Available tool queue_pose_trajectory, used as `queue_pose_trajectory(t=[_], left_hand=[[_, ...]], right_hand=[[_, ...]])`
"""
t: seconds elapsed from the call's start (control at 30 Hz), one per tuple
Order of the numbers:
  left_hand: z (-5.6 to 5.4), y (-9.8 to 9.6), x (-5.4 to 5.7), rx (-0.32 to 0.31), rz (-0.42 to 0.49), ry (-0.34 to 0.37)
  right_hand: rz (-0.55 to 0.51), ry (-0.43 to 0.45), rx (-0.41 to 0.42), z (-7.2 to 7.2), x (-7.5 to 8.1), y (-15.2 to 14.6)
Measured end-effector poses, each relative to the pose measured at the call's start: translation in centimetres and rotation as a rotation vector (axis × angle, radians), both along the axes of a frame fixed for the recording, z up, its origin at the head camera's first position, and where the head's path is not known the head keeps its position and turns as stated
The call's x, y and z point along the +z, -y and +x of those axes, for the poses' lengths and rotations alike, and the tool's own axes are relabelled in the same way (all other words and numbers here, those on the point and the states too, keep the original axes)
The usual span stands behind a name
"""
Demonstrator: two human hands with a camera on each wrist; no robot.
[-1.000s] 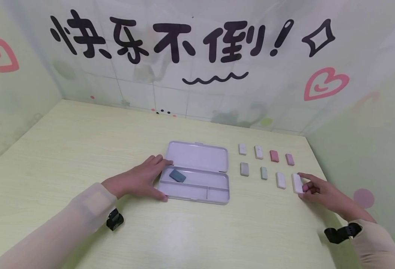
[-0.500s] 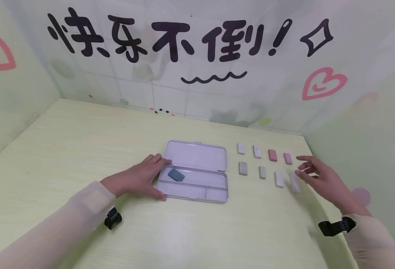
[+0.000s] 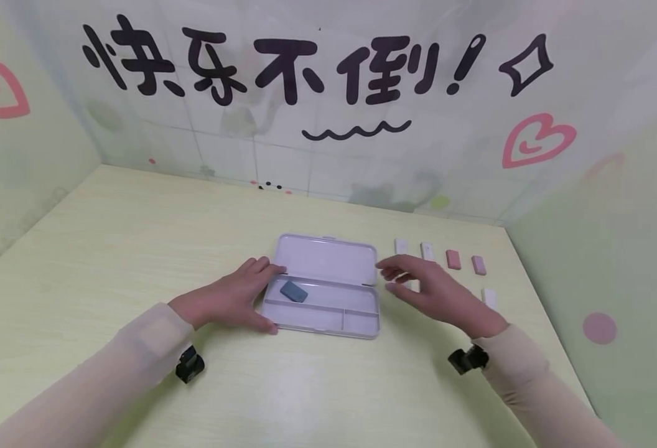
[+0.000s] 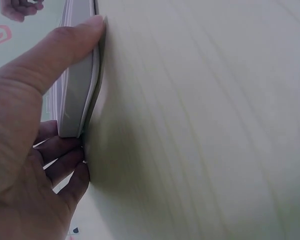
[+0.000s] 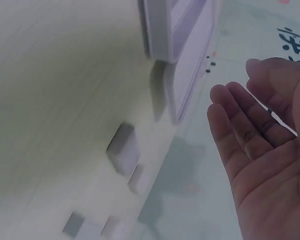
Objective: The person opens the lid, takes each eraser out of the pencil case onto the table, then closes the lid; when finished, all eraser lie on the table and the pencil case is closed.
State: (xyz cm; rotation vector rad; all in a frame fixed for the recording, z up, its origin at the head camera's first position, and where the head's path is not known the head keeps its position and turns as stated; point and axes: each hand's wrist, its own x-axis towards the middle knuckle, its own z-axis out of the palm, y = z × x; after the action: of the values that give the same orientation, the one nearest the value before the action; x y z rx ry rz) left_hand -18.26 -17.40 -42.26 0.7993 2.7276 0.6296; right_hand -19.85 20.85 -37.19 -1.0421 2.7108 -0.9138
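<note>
An open lilac pencil case [image 3: 328, 261] lies on the table with a blue-grey eraser [image 3: 293, 292] in its rear lower compartment. My left hand [image 3: 233, 297] holds the case's left end, thumb at the front edge and fingers round the far side; the left wrist view shows the thumb [image 4: 65, 47] on its side wall. Beside the case's right end, my right hand [image 3: 435, 292] hovers with loosely bent fingers and holds nothing. Beneath it a grey eraser [image 5: 124, 150] lies on the table, mostly covered by the hand in the head view.
Behind the right hand are a white eraser [image 3: 400, 246], another white eraser [image 3: 427, 251], a red eraser [image 3: 453, 259] and a pinkish-purple eraser [image 3: 478, 265]. One more white eraser [image 3: 489, 298] lies to its right. A printed wall sheet [image 3: 284, 149] borders the table's back.
The right hand let go of the white eraser at the far right, lifted, and swept left to the case's right end. The left hand has stayed on the case.
</note>
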Motion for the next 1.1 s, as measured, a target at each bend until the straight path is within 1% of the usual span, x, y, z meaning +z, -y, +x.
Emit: queue_pose_trajectory(t=[0.1,0.2,0.33,0.47,0.53,0.7,0.8,0.93,1.03,1.1], left_hand=[[0.0,-0.1,-0.1,-0.001,0.006,0.000],[-0.1,-0.2,-0.2,-0.008,0.013,-0.007],[-0.2,-0.3,-0.2,-0.014,0.018,-0.013],[-0.3,-0.2,-0.2,-0.011,0.009,-0.006],[-0.3,-0.1,-0.3,-0.015,0.005,-0.014],[-0.3,0.2,-0.3,-0.022,0.010,-0.018],[-0.2,0.2,-0.1,-0.020,0.012,-0.012],[-0.1,0.2,0.1,-0.025,0.009,-0.007],[-0.1,0.2,0.1,-0.029,0.008,-0.005],[-0.1,0.2,0.1,-0.032,0.013,-0.005]], right_hand=[[0.000,0.044,0.039,-0.4,0.0,2.4],[0.015,0.061,0.086,-0.9,-0.1,4.6],[0.061,0.072,0.166,-1.4,-0.6,7.2],[0.121,0.093,0.212,-1.6,-1.1,9.3],[0.156,0.097,0.228,-1.7,-1.3,10.3],[0.234,0.068,0.263,-1.9,-1.7,12.7],[0.289,0.044,0.260,-1.8,-1.8,13.8],[0.371,-0.011,0.265,-1.6,-1.9,14.6],[0.409,-0.042,0.270,-1.5,-1.8,15.0],[0.426,-0.047,0.265,-1.5,-1.8,15.2]])
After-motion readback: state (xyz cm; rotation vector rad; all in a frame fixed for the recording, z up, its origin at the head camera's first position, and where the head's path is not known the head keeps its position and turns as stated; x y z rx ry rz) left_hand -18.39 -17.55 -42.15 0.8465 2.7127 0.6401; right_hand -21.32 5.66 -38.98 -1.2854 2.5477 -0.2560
